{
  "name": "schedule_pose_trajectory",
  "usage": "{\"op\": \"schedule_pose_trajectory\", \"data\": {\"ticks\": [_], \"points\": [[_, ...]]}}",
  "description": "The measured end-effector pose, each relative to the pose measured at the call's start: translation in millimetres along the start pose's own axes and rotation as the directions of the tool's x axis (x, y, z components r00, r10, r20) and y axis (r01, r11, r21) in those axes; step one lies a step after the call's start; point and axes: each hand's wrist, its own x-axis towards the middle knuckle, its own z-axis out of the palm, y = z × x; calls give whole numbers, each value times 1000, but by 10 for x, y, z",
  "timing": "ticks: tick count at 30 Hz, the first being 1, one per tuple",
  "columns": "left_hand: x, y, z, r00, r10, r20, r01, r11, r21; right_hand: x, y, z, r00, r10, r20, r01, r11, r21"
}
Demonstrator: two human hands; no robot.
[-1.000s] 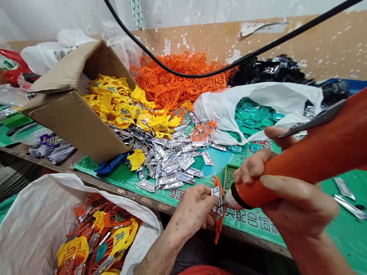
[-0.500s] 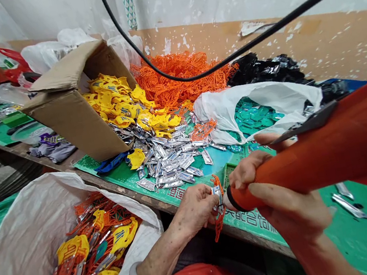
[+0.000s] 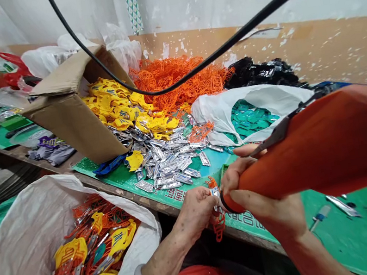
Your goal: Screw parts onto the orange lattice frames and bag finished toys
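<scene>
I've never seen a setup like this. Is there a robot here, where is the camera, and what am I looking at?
There is no robot: these are a person's bare hands, seen by a camera worn on the head, looking forward and down. The left hand holds an orange piece. The right hand grips a red tool, its tip against or very near that piece. On the green table lie silver strips, yellow pieces spilling from a carton, an orange heap and a white bag of teal pieces.
</scene>
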Motion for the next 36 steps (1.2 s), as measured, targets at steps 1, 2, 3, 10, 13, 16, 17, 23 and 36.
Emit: {"op": "schedule_pose_trajectory", "data": {"ticks": [1,2,3,10,13,16,17,23,36], "points": [[4,-6,9,1000,-2,-3,2,1000,-4,-7,-2,3,1000,-3,-9,3,1000,-10],[8,-11,18,1000,-5,-2,5,1000,-7,-13,-4,6,1000,-7,-17,6,1000,-17],[12,-15,27,1000,-8,0,8,1000,-9,-18,-6,7,1000,-8,-24,7,1000,-21],[-36,9,-22,1000,-11,26,10,998,56,-15,-109,-15,994,-8,-108,27,983,180],[-164,45,-112,996,35,83,-46,990,135,45,-174,-98,972,-33,-231,83,975,208],[-318,69,-161,986,93,139,-117,979,170,166,-218,-236,915,-81,-395,140,983,121],[-359,71,-160,984,98,148,-122,979,164,215,-226,-291,892,-94,-443,148,985,89],[-446,15,-100,978,108,177,-142,971,194,416,-145,-636,770,-129,-624,94,992,-88],[-618,-24,-250,941,334,57,-311,783,538,386,687,-79,941,-79,330,338,293,-895]]}}
